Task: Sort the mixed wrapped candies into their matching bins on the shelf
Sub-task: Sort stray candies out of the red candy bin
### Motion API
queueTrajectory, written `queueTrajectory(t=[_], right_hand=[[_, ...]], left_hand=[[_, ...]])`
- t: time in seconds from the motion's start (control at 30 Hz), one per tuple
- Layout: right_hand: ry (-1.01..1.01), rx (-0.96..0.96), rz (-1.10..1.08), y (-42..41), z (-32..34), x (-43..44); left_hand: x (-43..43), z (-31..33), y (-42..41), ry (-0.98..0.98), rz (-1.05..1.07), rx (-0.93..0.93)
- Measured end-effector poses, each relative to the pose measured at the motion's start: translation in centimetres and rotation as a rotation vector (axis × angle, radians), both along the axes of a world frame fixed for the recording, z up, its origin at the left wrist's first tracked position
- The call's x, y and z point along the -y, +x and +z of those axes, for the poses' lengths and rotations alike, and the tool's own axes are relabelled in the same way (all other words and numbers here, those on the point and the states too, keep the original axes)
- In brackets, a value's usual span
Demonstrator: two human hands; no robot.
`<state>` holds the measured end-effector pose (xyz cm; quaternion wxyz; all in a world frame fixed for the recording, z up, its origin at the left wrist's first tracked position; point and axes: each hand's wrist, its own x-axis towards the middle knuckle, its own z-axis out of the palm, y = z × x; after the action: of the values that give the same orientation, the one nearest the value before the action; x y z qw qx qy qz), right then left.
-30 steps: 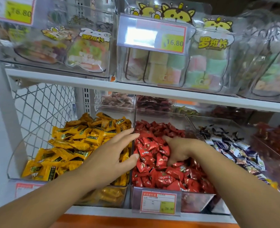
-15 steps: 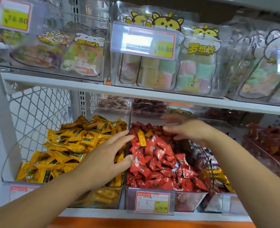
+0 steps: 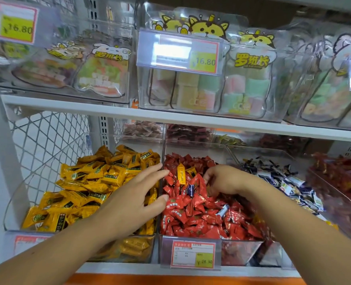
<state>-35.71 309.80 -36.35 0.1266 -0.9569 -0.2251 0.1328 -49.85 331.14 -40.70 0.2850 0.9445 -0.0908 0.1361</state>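
Three clear bins stand side by side on the lower shelf. The left bin (image 3: 16, 204) holds yellow candies, the middle bin (image 3: 240, 251) red ones, the right bin (image 3: 259, 153) dark blue and white ones. On the red pile lie stray pieces: a yellow candy (image 3: 181, 174), a dark blue candy (image 3: 191, 190) and a silver-white candy (image 3: 223, 210). My left hand (image 3: 137, 194) rests flat over the wall between the yellow and red bins, fingers apart, holding nothing. My right hand (image 3: 224, 181) is down in the red pile with fingers curled; whether it holds a candy is hidden.
A white shelf board (image 3: 170, 118) runs close above the bins, carrying clear boxes of bagged sweets (image 3: 246, 87). A price tag (image 3: 193, 254) hangs on the middle bin's front. Wire mesh (image 3: 47, 140) closes the left side. Another bin of red sweets (image 3: 339, 182) stands at far right.
My right hand has come down from above the back of the red bin into the pile. Stray yellow and blue candies now show on the red heap. My left hand has barely moved.
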Motion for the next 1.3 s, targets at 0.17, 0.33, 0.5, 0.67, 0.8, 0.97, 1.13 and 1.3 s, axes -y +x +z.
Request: queueTrajectory(t=[0.17, 0.33, 0.5, 0.67, 0.8, 0.97, 1.13, 1.3], right_hand=[[-0.174, 0.016, 0.039, 0.3, -0.1, 0.1], [-0.315, 0.122, 0.058, 0.0, -1.1, -0.6], [0.017, 0.186, -0.003, -0.6, 1.4, -0.4], [0.211, 0.101, 0.018, -0.4, 0.1, -1.9], [-0.008, 0.218, 0.041, 0.5, -2.1, -3.1], [0.391, 0.304, -0.094, 0.6, -0.4, -3.6], [0.284, 0.256, -0.078, 0.1, -0.3, -4.4], [0.087, 0.358, 0.002, -0.3, -1.9, -5.1]], left_hand=[[0.0, 0.0, 0.1, 0.0, -0.005, -0.001], [0.0, 0.0, 0.0, -0.001, 0.003, -0.009], [-0.1, -0.1, 0.1, -0.001, 0.007, -0.005], [0.0, -0.1, 0.0, 0.002, 0.008, -0.012], [0.0, -0.1, -0.1, 0.006, 0.005, -0.01], [0.0, 0.0, -0.1, 0.005, 0.0, -0.01], [0.1, 0.1, -0.1, 0.005, 0.005, -0.009], [0.2, 0.2, -0.1, 0.002, 0.002, -0.006]])
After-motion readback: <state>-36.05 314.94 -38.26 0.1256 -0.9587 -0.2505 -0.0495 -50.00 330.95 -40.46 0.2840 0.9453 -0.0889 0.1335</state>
